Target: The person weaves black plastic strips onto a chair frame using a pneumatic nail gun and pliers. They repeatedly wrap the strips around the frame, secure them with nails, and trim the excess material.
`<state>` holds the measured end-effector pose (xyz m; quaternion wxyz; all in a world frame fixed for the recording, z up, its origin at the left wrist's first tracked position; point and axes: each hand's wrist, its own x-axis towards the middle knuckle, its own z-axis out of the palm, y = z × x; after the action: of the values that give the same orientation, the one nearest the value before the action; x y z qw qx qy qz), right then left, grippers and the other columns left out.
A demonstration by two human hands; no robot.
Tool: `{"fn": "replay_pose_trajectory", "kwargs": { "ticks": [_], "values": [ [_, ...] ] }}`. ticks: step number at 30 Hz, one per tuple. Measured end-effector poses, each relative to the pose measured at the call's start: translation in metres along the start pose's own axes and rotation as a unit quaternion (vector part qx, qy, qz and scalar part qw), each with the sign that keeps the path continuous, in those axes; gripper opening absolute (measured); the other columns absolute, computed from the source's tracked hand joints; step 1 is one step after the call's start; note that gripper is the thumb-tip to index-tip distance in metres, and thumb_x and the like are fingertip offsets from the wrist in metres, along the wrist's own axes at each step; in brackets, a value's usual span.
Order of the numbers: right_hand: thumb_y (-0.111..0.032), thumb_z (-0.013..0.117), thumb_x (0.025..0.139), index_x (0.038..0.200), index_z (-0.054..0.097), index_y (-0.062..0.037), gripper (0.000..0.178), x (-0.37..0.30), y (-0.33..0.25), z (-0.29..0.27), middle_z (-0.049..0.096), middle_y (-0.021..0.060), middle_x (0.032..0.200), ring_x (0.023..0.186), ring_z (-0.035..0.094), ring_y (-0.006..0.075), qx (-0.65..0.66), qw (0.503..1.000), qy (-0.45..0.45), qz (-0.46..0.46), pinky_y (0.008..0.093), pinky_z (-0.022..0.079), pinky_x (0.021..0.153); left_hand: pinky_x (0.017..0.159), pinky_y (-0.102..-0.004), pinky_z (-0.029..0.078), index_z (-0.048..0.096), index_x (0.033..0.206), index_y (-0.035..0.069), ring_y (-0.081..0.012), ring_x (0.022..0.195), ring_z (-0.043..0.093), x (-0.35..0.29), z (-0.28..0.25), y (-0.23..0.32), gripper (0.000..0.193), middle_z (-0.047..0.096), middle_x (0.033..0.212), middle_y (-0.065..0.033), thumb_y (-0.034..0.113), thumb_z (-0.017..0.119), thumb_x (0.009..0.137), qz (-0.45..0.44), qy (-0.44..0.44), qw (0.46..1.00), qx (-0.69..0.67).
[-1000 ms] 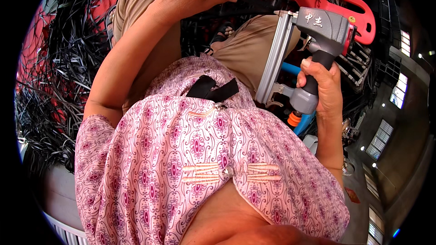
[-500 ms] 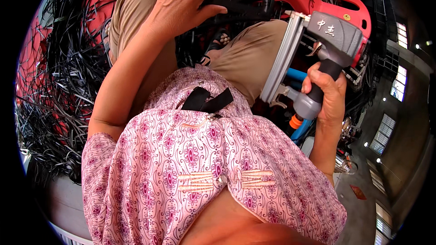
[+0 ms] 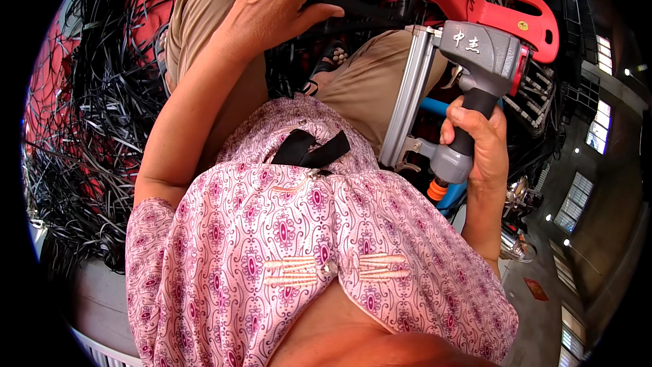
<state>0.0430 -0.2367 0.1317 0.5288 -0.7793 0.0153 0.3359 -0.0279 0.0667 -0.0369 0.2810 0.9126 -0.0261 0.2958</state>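
Observation:
My right hand (image 3: 481, 139) is wrapped round the black grip of a grey pneumatic nail gun (image 3: 479, 47). Its long silver magazine (image 3: 407, 98) slants down toward my lap, and an orange fitting (image 3: 437, 189) shows at the grip's end beside a blue hose (image 3: 454, 197). At the upper edge my left hand (image 3: 282, 1) is palm down with the thumb stretched apart. Its fingertips are partly cut off by the picture edge. By that thumb runs a black strip (image 3: 360, 7) against a dark frame (image 3: 401, 1). What the left fingers touch is hidden.
A red plastic piece with a slotted handle (image 3: 519, 13) stands behind the nail gun. Heaps of black strips (image 3: 102, 129) cover the red surface (image 3: 146, 24) at left. My knees in brown trousers (image 3: 210, 13) flank the work. Metal items (image 3: 519, 197) lie at right.
The nail gun in my right hand has shifted slightly left and down, uncovering more of the red piece behind it. My left hand has stayed nearly in place.

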Motion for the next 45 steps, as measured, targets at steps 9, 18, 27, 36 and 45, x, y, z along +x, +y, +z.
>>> {"fn": "replay_pose_trajectory", "kwargs": {
  "ticks": [9,18,27,36,45],
  "values": [
    [-0.006,0.075,0.083,0.102,0.058,-0.0003,0.026,0.002,-0.007,0.004,0.061,0.0080,0.084,0.060,0.063,0.0178,-0.005,1.000,0.015,0.007,0.0321,0.053,0.056,0.100,-0.0453,0.039,0.068,0.071,0.003,-0.0274,0.112,0.058,0.000,0.001,0.000,0.042,0.065,0.095,-0.0102,0.042,0.083,0.075,0.006,0.005,1.000,0.010],
    [-0.006,0.075,0.083,0.097,0.058,-0.0015,0.023,0.005,-0.012,0.004,0.061,0.0069,0.080,0.060,0.062,0.0171,-0.031,0.999,0.019,0.012,0.0322,0.053,0.056,0.100,-0.0452,0.039,0.069,0.072,0.002,-0.0276,0.112,0.058,-0.001,0.001,-0.001,0.042,0.065,0.097,-0.0107,0.042,0.082,0.075,0.006,0.002,1.000,0.010],
    [-0.009,0.069,0.088,0.140,0.050,0.0066,0.057,0.015,-0.035,0.001,0.057,0.0045,0.078,0.059,0.059,0.0141,-0.077,0.995,-0.025,0.063,0.0282,0.052,0.056,0.100,-0.0449,0.039,0.068,0.072,0.002,-0.0281,0.109,0.056,-0.003,0.001,-0.002,0.041,0.065,0.100,-0.0115,0.040,0.082,0.075,0.015,0.009,1.000,-0.006],
    [-0.006,0.068,0.087,0.142,0.049,0.0057,0.059,0.011,-0.022,0.017,0.056,0.0026,0.079,0.059,0.057,0.0143,-0.060,0.998,-0.011,0.030,0.0293,0.050,0.058,0.100,-0.0464,0.037,0.068,0.072,0.002,-0.0276,0.105,0.055,-0.006,0.007,-0.006,0.041,0.063,0.099,-0.0098,0.040,0.083,0.073,0.009,0.015,1.000,-0.001],
    [-0.006,0.067,0.087,0.142,0.050,0.0049,0.058,0.015,-0.021,0.014,0.056,0.0016,0.078,0.060,0.056,0.0143,-0.051,0.998,-0.029,0.032,0.0304,0.050,0.059,0.099,-0.0462,0.036,0.066,0.072,0.003,-0.0265,0.102,0.054,-0.006,0.011,-0.005,0.041,0.061,0.096,-0.0082,0.040,0.083,0.072,0.012,0.021,1.000,0.009]
  ]
}}
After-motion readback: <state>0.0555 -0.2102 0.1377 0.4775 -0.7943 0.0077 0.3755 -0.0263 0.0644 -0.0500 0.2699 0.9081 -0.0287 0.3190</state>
